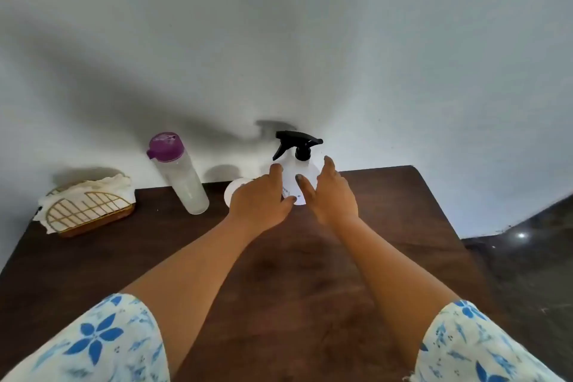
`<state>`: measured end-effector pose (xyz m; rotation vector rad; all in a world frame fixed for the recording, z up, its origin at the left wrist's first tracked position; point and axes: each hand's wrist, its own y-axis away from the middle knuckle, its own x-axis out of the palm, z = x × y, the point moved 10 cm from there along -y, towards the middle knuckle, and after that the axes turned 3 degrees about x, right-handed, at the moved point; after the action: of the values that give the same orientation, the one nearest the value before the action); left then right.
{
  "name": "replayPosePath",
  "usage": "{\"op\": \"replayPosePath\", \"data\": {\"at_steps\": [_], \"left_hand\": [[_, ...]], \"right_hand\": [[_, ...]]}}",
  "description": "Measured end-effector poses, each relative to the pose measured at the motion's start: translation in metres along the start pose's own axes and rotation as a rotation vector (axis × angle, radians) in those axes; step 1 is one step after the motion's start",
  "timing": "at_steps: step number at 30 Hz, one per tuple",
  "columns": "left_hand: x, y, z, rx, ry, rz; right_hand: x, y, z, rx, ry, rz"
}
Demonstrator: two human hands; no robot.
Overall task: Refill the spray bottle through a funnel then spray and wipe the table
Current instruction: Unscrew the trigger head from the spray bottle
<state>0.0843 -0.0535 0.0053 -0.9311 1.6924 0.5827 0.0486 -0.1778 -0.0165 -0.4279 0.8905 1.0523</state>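
Open-fingered, the left hand (260, 200) and right hand (334, 195) are flanking the white plastic spray bottle (294, 172) on the dark wooden table (397, 201).

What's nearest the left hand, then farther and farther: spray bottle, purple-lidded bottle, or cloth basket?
1. White spray bottle with black trigger, just right of the left hand.
2. Clear bottle with purple lid, to its left.
3. Gold wire basket with cream cloth, far left.
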Motion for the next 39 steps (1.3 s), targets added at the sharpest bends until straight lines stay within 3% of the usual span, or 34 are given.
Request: {"op": "replayPosePath", "data": {"at_steps": [12,21,30,39], "left_hand": [[0.066,-0.047,0.003,0.022,0.231,0.139],[0.067,-0.036,-0.002,0.009,0.312,0.087],[0.02,0.036,-0.023,0.094,0.436,-0.069],[-0.003,0.188,-0.032,0.128,0.516,-0.083]], "right_hand": [[0.034,-0.053,-0.009,-0.05,0.029,-0.064],[0.022,-0.04,-0.009,-0.041,-0.14,-0.068],[-0.004,0.055,0.004,-0.034,-0.314,-0.106],[0.007,0.219,0.022,-0.033,-0.279,-0.099]]}}
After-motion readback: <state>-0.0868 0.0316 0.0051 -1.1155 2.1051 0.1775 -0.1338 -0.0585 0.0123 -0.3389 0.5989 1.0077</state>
